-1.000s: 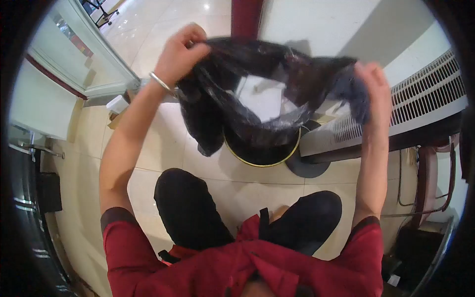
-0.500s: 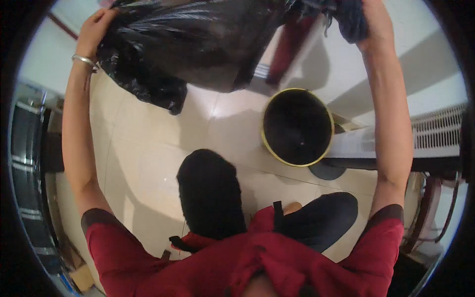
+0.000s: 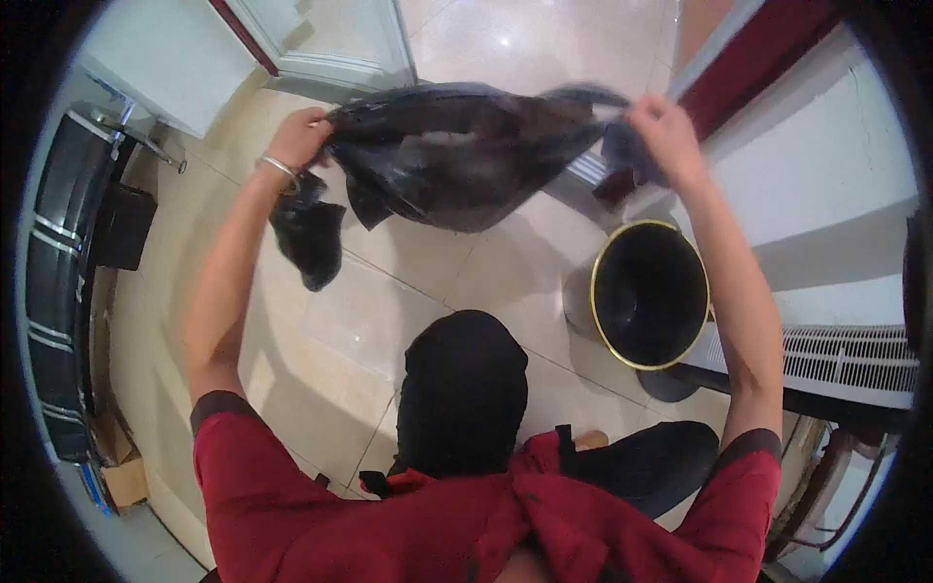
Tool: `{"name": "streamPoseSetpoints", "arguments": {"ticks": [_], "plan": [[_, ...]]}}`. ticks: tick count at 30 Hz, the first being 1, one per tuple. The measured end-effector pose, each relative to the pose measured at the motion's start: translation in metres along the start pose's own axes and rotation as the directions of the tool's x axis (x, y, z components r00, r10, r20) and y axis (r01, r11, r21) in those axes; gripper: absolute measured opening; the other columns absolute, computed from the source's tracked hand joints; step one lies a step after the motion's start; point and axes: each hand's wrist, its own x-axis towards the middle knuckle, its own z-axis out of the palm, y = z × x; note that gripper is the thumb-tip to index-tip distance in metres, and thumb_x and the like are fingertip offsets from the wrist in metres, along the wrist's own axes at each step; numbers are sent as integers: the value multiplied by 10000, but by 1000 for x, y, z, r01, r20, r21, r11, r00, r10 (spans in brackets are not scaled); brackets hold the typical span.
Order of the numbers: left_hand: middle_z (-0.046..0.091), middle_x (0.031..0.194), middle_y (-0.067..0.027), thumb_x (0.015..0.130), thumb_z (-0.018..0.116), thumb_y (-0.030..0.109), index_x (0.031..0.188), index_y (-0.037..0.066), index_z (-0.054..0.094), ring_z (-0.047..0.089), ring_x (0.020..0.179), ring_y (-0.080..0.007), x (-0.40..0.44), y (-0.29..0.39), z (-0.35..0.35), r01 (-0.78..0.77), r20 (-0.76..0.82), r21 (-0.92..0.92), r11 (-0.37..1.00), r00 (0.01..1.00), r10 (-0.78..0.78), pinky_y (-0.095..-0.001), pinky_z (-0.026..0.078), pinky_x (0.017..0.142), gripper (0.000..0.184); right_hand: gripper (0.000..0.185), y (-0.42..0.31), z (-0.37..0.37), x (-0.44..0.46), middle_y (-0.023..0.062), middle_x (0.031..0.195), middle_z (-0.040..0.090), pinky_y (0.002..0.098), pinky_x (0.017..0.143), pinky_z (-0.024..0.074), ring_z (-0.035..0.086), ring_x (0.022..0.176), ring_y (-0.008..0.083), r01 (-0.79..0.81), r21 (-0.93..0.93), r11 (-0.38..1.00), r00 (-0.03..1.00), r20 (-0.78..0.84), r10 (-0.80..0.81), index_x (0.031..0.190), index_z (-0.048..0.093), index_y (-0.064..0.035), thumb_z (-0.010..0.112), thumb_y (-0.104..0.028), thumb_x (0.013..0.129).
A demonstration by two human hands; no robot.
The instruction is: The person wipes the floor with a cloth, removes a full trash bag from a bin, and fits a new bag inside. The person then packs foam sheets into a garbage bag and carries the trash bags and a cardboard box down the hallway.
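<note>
A black plastic bag (image 3: 457,160) hangs stretched between my two hands above the tiled floor. Its left upper edge is pinched in my left hand (image 3: 299,139), which has a silver bangle at the wrist. A loose black part of the bag dangles below that hand. My right hand (image 3: 666,131) grips the opposite edge, slightly blurred, with a dark bunched piece hanging beneath it. To the right and nearer to me stands a dark round bin (image 3: 649,294) with a yellow rim, its inside dark and no bag over the rim.
A white vented unit (image 3: 846,360) stands at the right, behind my forearm. Black seats with metal bars (image 3: 58,243) line the left side. A glass door (image 3: 335,39) and a dark red post (image 3: 753,68) are at the top. My knees are below the bag.
The bag has come off the bin, was raised high and spread wide, and now hangs lower with my hands closer together. The view has shifted, so the bin appears farther right.
</note>
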Motion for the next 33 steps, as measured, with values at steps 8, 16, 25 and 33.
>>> {"name": "streamPoseSetpoints", "arguments": {"ticks": [8,16,25,33], "plan": [[590,759,-72,673,628,106,886,27,543,542,704,-125,-23,40,119,-367,137,-266,892,901,412,-260,439,632,243,520,-51,97,-29,150,813,560,348,688,436,560,750,306,174,177,969,909,349,-227,1119,395,-84,579,-150,637],[519,751,-108,615,559,-1,857,34,475,523,701,-217,-35,16,116,-470,-4,163,867,879,477,-297,423,669,259,218,-17,114,-14,143,634,568,345,608,430,563,639,248,16,63,998,887,459,-43,789,611,-16,568,-186,661],[576,789,-102,707,547,49,948,21,531,542,704,-190,-45,14,114,-599,50,78,797,800,597,-275,427,660,243,277,-15,78,-18,119,751,602,290,665,424,543,679,182,5,166,986,910,408,-73,886,607,-23,593,-166,650],[573,767,-186,766,528,224,888,14,556,549,725,-342,-18,-5,84,-311,-268,84,947,908,322,-357,429,645,244,155,1,16,-13,13,725,580,195,616,412,511,655,72,-292,325,899,925,337,179,843,630,-32,588,-85,703]]}}
